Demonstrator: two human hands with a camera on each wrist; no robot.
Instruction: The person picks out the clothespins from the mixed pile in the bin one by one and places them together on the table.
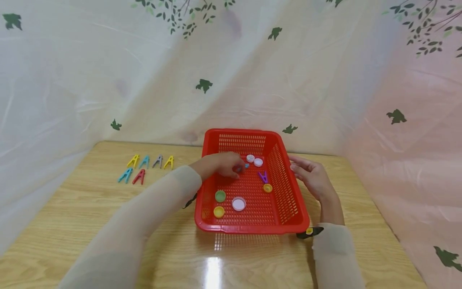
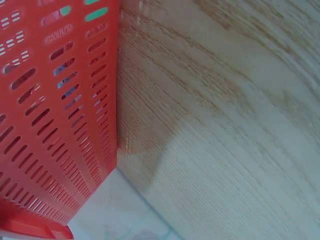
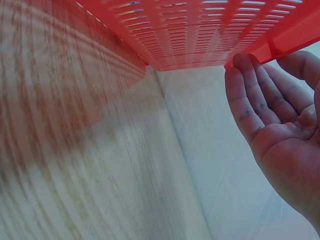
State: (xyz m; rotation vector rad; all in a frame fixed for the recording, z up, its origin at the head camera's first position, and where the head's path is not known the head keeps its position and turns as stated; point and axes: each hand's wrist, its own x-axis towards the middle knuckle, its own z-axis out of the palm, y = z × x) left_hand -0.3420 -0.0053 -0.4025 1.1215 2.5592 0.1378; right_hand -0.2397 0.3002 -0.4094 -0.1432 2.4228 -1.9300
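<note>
A red plastic basket with slotted walls stands on the wooden table. My left hand reaches inside it with curled fingers and pinches a small blue clothespin, mostly covered by the fingers. Around it on the basket floor lie a purple clothespin, two whitish caps near the back, a yellow cap, a green cap, another yellow cap and a larger white cap. My right hand touches the right rim with loosely extended fingers; the palm shows in the right wrist view.
Left of the basket, several clothespins lie in two rows, among them a yellow one, a blue one and a red one. A pale cloth with leaf prints hangs behind the table.
</note>
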